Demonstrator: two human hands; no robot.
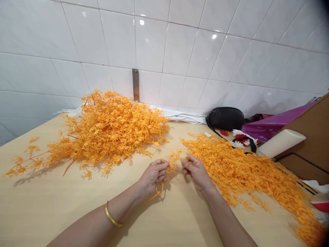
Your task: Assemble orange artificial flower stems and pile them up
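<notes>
My left hand (153,175) and my right hand (196,173) meet above a light wooden table top (64,202). Both pinch a small orange plastic sprig (174,160), and its thin stem (157,193) curls down below my left hand. A large heap of orange plastic foliage (110,130) lies to the left of my hands. A second, longer spread of the same foliage (239,171) runs from beside my right hand toward the lower right. A gold bangle (113,214) circles my left wrist.
White tiles (154,44) form the wall behind the table, with a metal bracket (135,85) at its foot. White cloth (180,116) lies along the back edge. A black bag (225,118), patterned fabric, purple fabric (272,125), a cream roll (281,143) and brown boards (308,130) stand at the right.
</notes>
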